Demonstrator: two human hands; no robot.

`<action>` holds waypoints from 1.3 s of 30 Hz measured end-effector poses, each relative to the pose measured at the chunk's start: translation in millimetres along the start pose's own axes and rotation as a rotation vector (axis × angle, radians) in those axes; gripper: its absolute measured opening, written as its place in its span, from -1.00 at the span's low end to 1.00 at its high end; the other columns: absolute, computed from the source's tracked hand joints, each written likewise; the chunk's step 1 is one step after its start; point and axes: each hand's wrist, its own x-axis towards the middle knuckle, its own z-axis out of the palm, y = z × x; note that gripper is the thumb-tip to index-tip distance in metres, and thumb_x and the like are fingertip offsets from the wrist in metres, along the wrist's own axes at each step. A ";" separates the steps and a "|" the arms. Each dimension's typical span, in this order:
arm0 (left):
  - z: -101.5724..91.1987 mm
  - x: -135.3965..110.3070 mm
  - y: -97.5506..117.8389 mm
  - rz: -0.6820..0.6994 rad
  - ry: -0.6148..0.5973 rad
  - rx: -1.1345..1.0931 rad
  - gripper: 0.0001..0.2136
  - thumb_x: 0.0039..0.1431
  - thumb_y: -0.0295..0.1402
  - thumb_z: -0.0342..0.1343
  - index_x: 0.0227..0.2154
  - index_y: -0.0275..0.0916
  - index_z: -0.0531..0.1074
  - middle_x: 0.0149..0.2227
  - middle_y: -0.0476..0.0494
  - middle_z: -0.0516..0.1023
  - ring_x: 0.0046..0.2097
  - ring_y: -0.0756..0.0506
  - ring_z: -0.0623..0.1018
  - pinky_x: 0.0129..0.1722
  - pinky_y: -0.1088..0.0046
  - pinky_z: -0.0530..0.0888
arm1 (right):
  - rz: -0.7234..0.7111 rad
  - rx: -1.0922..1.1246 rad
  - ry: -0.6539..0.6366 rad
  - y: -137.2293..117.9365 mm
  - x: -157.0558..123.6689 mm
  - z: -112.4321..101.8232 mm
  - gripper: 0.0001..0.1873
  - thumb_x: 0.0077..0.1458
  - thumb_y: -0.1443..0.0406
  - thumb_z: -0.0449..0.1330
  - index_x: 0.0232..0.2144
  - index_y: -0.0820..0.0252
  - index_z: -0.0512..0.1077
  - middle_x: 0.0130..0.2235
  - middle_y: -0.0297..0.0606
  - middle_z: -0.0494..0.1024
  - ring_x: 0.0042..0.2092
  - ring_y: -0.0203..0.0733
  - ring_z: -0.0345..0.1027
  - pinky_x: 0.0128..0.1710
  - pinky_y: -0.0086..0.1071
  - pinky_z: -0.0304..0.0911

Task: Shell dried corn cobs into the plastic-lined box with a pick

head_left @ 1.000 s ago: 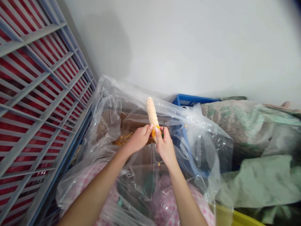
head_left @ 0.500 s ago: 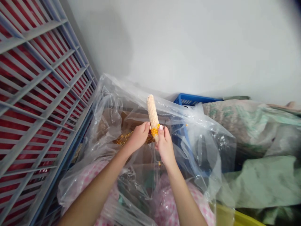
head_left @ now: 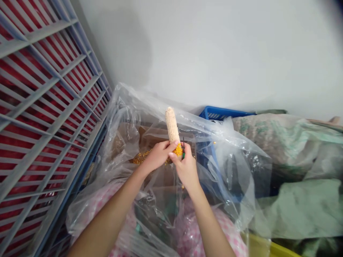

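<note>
Corn cob (head_left: 172, 125) held upright above the clear plastic bag (head_left: 125, 114). Left hand (head_left: 157, 157) grips its lower end; right hand (head_left: 185, 167) pinches there, thumb on a small patch of yellow kernels (head_left: 178, 150). The cob above is bare, so I judge it nearly stripped, with only that patch left. Loose kernels (head_left: 139, 157) lie in the bag below.

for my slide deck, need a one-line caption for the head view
Left hand and right hand grip a mostly stripped corn cob upright over loose kernels inside a clear plastic bag

Open air above the clear plastic bag (head_left: 241, 160); grey rack (head_left: 48, 107) close at left.
</note>
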 end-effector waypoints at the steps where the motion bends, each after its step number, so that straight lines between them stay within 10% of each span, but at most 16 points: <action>1: -1.4 -0.9 0.3 0.017 -0.019 0.002 -0.55 0.10 -0.02 -0.16 -0.42 -0.35 0.40 -0.44 -0.09 0.44 -0.41 -0.02 0.37 -0.40 0.50 0.28 | 0.008 -0.012 -0.011 -0.3 1.0 -1.5 -0.47 -0.11 0.00 0.16 -0.13 0.12 0.22 -0.35 -0.30 0.48 -0.40 -0.20 0.35 -0.43 -0.41 0.18; 19: 3.4 1.6 -0.1 -0.004 -0.013 -0.034 -0.59 0.07 -0.03 -0.11 -0.52 -0.33 0.34 -0.54 -0.01 0.37 -0.49 0.03 0.33 -0.48 0.53 0.23 | -0.030 -0.096 -0.033 1.2 -0.5 -7.3 -0.47 -0.05 0.00 0.11 -0.06 0.12 0.24 -0.55 -0.41 0.41 -0.56 -0.26 0.26 -0.52 -0.46 0.09; 33: 6.9 5.0 -6.5 0.062 0.042 0.015 -0.54 0.13 -0.05 -0.22 -0.43 -0.34 0.41 -0.44 -0.13 0.46 -0.34 -0.07 0.41 -0.30 0.45 0.31 | -0.017 0.042 0.038 6.3 -1.1 -2.5 -0.52 0.15 0.01 -0.19 -0.04 0.10 0.26 -0.18 -0.20 0.51 -0.21 -0.13 0.40 -0.27 -0.36 0.20; 39: 9.5 2.5 -2.7 0.004 0.074 0.099 -0.53 0.08 0.00 -0.19 -0.54 -0.33 0.36 -0.56 -0.06 0.37 -0.47 -0.02 0.33 -0.46 0.48 0.23 | -0.004 -0.023 -0.004 3.1 -1.4 -2.4 -0.45 0.00 -0.04 0.04 -0.02 0.09 0.22 -0.30 -0.27 0.51 -0.38 -0.17 0.35 -0.37 -0.38 0.17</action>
